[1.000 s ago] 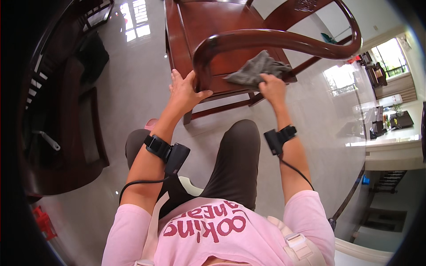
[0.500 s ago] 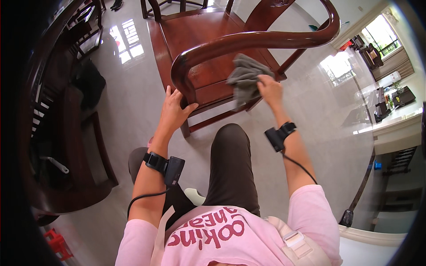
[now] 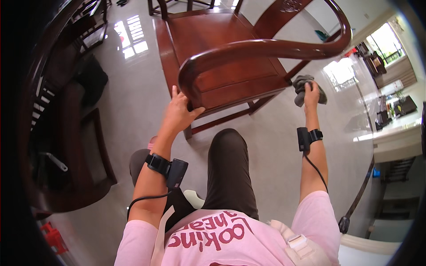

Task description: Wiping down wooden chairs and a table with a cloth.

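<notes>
In front of me stands a reddish-brown polished wooden armchair (image 3: pixel 206 42) with a curved arm rail (image 3: pixel 253 48). My left hand (image 3: pixel 181 111) grips its near corner, where the arm rail comes down to the seat. The thumb lies along the seat's edge and the other fingers are on the far side, partly hidden. My right hand (image 3: pixel 312 94) is closed on a crumpled grey-green cloth (image 3: pixel 300 96). It is to the right of the chair, near the seat's right rear corner. A black band with a small box is strapped round each forearm.
Dark wooden seating (image 3: pixel 73 190) runs along the left, with a white-handled object (image 3: pixel 57 162) and a black bundle (image 3: pixel 91 80) on it. A red plastic stool (image 3: pixel 54 238) is at lower left. Glossy pale floor tiles (image 3: pixel 275 150) surround the chair.
My right hand has swung right with the cloth, from over the seat's near edge to beyond the chair's right side. The cloth is now more bunched. My left hand keeps its hold.
</notes>
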`<state>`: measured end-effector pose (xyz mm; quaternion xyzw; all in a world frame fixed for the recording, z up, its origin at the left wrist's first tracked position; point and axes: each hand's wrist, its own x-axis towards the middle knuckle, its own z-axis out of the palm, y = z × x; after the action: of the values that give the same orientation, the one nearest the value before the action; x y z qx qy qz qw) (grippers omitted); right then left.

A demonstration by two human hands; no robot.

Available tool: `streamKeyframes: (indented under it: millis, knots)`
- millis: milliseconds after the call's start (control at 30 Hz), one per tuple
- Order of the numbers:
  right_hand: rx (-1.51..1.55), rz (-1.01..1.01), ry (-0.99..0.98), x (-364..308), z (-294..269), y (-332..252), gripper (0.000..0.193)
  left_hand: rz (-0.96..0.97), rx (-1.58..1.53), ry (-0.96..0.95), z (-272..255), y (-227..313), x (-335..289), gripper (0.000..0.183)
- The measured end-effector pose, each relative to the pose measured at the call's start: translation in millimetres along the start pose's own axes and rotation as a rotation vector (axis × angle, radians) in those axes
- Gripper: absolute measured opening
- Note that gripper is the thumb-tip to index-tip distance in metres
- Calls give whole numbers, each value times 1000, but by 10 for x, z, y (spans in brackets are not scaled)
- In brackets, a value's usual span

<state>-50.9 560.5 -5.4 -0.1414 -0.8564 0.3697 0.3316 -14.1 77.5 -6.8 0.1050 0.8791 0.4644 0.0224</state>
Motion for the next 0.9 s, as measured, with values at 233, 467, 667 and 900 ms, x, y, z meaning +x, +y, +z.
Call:
streamKeyframes:
  millis: [233, 467, 667, 900]
  knots:
    - [-68, -556, -317, -964, 1069, -1017, 20, 35, 109, -49, 75, -41, 45, 33]
    - [23, -616, -585, -1443, 1165, -1785, 31, 99, 153, -6, 66, -72, -9, 47]
    - [-33, -614, -588, -1480, 1194, -1749, 37, 152, 230, 87, 96, -117, -61, 53]
    - [-69, -644, -595, -1608, 1177, -1836, 36, 126, 216, 40, 57, -117, -195, 61]
